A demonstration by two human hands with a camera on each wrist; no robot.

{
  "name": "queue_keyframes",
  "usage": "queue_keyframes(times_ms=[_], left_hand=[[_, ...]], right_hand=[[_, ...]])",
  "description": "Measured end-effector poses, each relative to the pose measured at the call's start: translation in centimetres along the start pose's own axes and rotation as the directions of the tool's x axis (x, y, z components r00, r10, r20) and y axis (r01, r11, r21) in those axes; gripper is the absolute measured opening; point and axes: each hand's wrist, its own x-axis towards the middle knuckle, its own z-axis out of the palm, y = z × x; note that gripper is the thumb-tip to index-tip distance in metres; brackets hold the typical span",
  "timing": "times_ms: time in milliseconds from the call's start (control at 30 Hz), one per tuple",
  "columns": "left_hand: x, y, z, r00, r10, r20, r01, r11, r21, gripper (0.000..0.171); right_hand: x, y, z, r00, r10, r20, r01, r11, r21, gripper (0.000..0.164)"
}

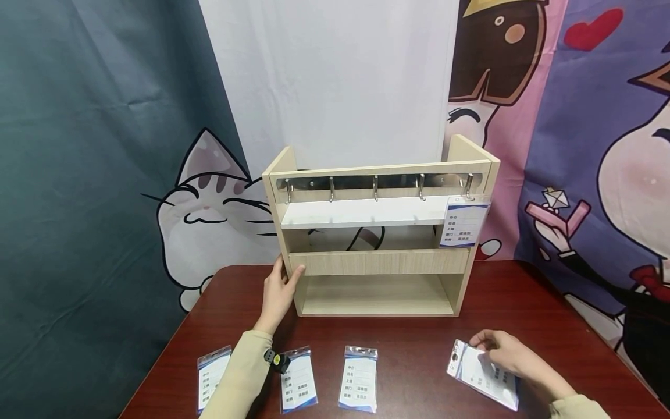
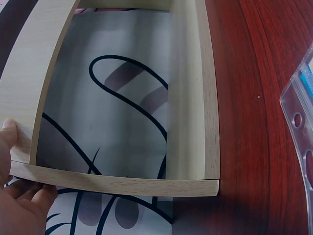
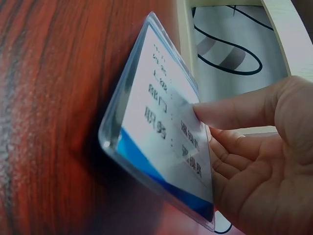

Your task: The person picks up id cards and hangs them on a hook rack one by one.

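In the head view my left hand [image 1: 279, 295] grips the left side panel of a light wooden shelf unit [image 1: 377, 263], thumb on the front edge and fingers round the outer side. At the front right of the table, my right hand [image 1: 501, 351] pinches a badge holder [image 1: 481, 375] by its edge, thumb on its face in the right wrist view. The badge [image 3: 164, 112] is clear plastic with a white and blue printed card, tilted over the table. Another badge [image 1: 463, 224] hangs from the rightmost hook [image 1: 469, 187] of the shelf's metal rail.
Three more badges lie along the front of the dark red table [image 1: 413, 343]: one at the left [image 1: 211, 372], one [image 1: 298, 381] beside my left forearm, and one in the middle [image 1: 359, 379]. Printed cartoon curtains [image 1: 586, 145] hang behind.
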Motion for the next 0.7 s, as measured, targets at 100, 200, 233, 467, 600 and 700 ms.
queue_keyframes(times_ms=[100, 200, 233, 467, 600, 700], left_hand=[[0.0, 0.1, 0.1, 1.0, -0.01, -0.004, 0.01, 1.0, 0.009, 0.064], [-0.1, 1.0, 0.1, 1.0, -0.014, 0.0, 0.014, 1.0, 0.025, 0.063], [-0.2, 1.5, 0.0, 1.0, -0.013, 0.003, 0.013, 1.0, 0.028, 0.063], [-0.8, 4.3, -0.5, 1.0, 0.009, 0.02, -0.01, 0.999, 0.031, 0.061], [-0.8, 4.2, -0.5, 1.0, 0.015, 0.023, -0.015, 1.0, 0.026, 0.061], [-0.9, 4.0, -0.5, 1.0, 0.012, 0.023, -0.013, 1.0, 0.023, 0.061]], right_hand=[[0.1, 0.0, -0.1, 1.0, 0.004, -0.009, -0.005, 1.0, -0.014, 0.028], [0.2, 0.0, -0.3, 1.0, -0.007, -0.008, 0.007, 1.0, -0.014, 0.025], [0.2, 0.0, -0.4, 1.0, -0.014, -0.008, 0.014, 1.0, -0.016, 0.024], [0.3, -0.1, -1.1, 0.999, -0.029, -0.031, 0.028, 0.999, -0.035, 0.027], [0.3, -0.3, -1.5, 0.998, -0.055, -0.04, 0.053, 0.998, -0.043, 0.025], [0.2, -0.4, -1.8, 0.997, -0.058, -0.043, 0.056, 0.997, -0.044, 0.024]])
